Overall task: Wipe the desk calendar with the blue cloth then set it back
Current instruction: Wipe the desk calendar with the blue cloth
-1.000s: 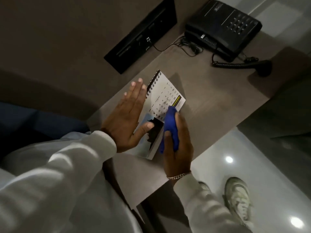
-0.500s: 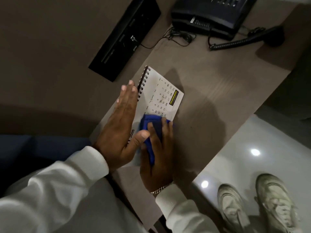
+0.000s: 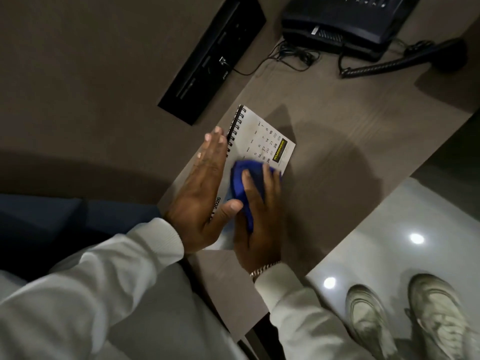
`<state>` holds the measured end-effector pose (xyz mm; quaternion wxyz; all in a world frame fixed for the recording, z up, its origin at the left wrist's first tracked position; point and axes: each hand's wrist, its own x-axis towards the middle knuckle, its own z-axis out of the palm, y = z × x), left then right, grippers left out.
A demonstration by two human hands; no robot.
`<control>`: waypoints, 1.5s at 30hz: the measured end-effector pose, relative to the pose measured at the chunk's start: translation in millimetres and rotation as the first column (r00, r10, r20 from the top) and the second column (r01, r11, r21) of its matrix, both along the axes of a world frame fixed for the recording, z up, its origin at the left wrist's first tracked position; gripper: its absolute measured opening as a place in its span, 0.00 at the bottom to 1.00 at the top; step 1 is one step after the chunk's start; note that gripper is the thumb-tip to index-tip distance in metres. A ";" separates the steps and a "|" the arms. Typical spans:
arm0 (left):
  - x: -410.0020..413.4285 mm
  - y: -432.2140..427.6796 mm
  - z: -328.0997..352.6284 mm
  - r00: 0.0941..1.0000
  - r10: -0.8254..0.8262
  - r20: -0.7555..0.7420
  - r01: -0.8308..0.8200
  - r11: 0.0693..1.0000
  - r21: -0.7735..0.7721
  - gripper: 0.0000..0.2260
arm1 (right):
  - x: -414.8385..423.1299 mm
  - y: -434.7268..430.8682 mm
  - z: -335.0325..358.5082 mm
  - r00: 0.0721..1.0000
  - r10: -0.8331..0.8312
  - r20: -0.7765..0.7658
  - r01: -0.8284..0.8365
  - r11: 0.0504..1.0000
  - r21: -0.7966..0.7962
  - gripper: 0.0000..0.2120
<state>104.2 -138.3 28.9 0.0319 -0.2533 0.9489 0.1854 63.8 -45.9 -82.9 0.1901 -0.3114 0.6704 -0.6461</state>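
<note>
If I push too hard, the desk calendar (image 3: pixel 262 141) could skid on the counter (image 3: pixel 350 141) or its page crease at the spiral; my left hand (image 3: pixel 205 193), flat and unclenched, pins its edge; my right hand (image 3: pixel 255 216) has its grip pressing the blue cloth (image 3: pixel 244 183) onto it. White page, date grid, yellow-and-black logo, lying flat.
</note>
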 end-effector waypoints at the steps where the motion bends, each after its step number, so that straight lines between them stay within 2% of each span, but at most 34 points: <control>1: -0.1 0.0 0.4 1.000 -0.009 -0.002 0.009 1.000 -0.006 0.39 | -9.8 -10.3 2.9 1.000 -0.001 -0.007 0.001 1.000 -0.011 0.26; 3: -0.7 0.2 0.1 1.000 -0.017 -0.003 0.017 1.000 -0.008 0.39 | -28.8 -27.0 3.8 1.000 -0.005 -0.013 0.005 1.000 0.020 0.25; 8: -1.7 1.2 0.7 1.000 0.003 0.000 -0.003 1.000 0.005 0.39 | -22.6 -10.7 -2.5 0.989 -0.040 0.139 0.018 0.987 0.162 0.24; 13: -0.1 0.3 -1.2 1.000 -0.009 -0.001 0.009 1.000 -0.011 0.39 | -24.3 -9.4 9.1 0.995 0.041 0.094 -0.047 0.997 0.065 0.22; 17: 0.7 -0.5 -1.2 1.000 -0.025 -0.008 0.025 1.000 -0.012 0.38 | -55.0 -42.3 23.3 0.997 -0.038 0.062 0.034 0.998 0.057 0.23; 19: 0.2 0.5 -0.1 1.000 -0.028 -0.011 0.028 1.000 -0.011 0.38 | -59.0 -44.3 20.4 0.988 -0.086 0.124 0.073 0.991 0.108 0.23; 23: 0.3 2.0 -0.2 0.999 -0.021 -0.025 0.021 0.999 -0.026 0.38 | -35.1 -16.1 9.6 0.979 -0.056 0.199 0.007 0.971 0.237 0.23; 26: -0.4 2.4 -1.0 0.999 -0.028 -0.031 0.027 0.999 -0.031 0.38 | -13.7 2.1 10.7 0.992 0.018 0.124 -0.034 0.991 0.130 0.25; 29: 0.4 1.1 -2.2 1.000 -0.023 -0.021 0.023 1.000 -0.016 0.38 | -17.6 -8.4 17.1 0.998 0.018 0.066 -0.021 0.999 0.048 0.23; 32: 0.8 -0.4 -1.9 1.000 -0.027 -0.010 0.027 1.000 0.000 0.39 | -39.6 -30.2 20.4 0.997 -0.005 0.074 -0.002 0.996 0.089 0.23; 37: -2.2 2.3 0.4 1.000 0.004 -0.005 -0.004 1.000 0.022 0.39 | -32.3 -13.2 4.8 0.978 -0.024 0.208 -0.020 0.979 0.204 0.24; 40: -1.6 3.2 0.4 1.000 0.006 -0.004 -0.006 1.000 0.004 0.39 | -9.5 12.3 6.2 0.985 0.061 0.163 -0.086 0.985 0.152 0.29; 45: 1.3 1.2 -1.3 1.000 -0.026 -0.006 0.026 1.000 -0.017 0.38 | -36.7 -17.6 21.9 0.993 0.056 0.106 -0.057 0.998 0.011 0.24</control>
